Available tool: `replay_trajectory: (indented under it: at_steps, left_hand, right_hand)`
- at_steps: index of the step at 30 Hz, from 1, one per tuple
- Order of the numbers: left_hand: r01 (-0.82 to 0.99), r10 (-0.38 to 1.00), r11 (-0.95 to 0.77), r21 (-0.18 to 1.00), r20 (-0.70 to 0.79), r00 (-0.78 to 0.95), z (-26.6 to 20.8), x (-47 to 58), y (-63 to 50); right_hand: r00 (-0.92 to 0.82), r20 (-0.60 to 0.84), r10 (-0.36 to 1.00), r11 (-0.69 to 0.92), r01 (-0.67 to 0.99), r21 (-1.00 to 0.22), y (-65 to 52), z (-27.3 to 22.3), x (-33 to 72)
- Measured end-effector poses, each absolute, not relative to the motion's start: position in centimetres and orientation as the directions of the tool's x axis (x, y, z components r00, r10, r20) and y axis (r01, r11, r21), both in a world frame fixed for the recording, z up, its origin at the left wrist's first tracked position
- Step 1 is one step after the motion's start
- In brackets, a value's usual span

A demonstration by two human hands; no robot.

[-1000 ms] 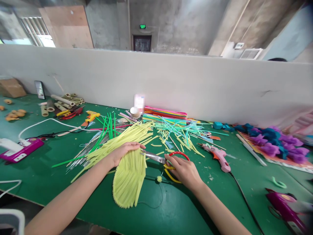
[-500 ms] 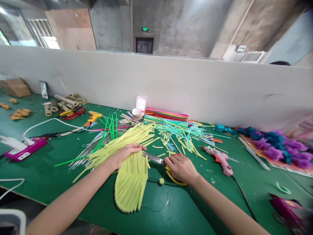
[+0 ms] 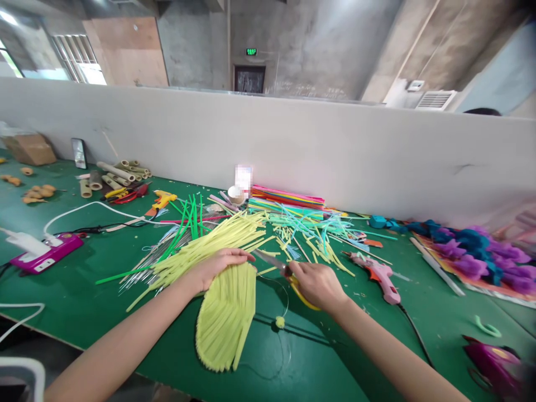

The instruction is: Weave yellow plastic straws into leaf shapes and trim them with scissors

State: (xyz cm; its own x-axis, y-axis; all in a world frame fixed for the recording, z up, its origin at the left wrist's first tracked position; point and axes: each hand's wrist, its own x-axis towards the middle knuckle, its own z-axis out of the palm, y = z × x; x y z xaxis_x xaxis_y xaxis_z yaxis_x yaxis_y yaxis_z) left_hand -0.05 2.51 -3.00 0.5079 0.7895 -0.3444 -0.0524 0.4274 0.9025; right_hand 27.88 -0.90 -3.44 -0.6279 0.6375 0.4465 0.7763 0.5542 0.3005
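Observation:
My left hand (image 3: 221, 265) grips the upper end of a flat, leaf-shaped panel (image 3: 226, 324) made of yellow-green pipe cleaners laid side by side. My fingers and thumb cover its top edge. In my right hand (image 3: 320, 283) is a pair of scissors (image 3: 271, 259) with yellow handles, its blades pointing left toward my left fingertips, just beyond the panel's upper right corner. A thin clear thread with a small yellow-green pompom (image 3: 280, 322) hangs or lies below the scissors. Behind my left hand spreads a heap of yellow-green pipe cleaners (image 3: 218, 231).
A pink glue gun (image 3: 383, 279) lies to the right, its cord running forward. Further back are a yellow glue gun (image 3: 163, 198), bamboo tubes (image 3: 119, 173) and coloured pipe cleaners (image 3: 288, 198). A purple power strip (image 3: 50, 254) sits left; purple and blue fuzzy shapes (image 3: 473, 259) lie right.
The scissors have moved slightly up and away from the panel's right edge. A strip end that stuck out there no longer shows. My left hand keeps its hold, and the view has shifted a little.

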Motion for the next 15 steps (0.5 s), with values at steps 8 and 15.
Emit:
replay_trajectory:
  at_steps: [8,15]
  left_hand:
    - [0.095,0.841,0.285,0.954,-0.296,0.453,-1.3,0.4,1.4]
    - [0.084,0.862,0.259,0.962,-0.269,0.43,-1.7,0.5,1.3]
  right_hand:
    - [-0.193,0.088,0.977,0.189,0.98,0.059,0.0,-2.3,28.6]
    - [-0.256,-0.073,0.964,0.255,0.967,-0.021,-0.8,-0.4,26.7]
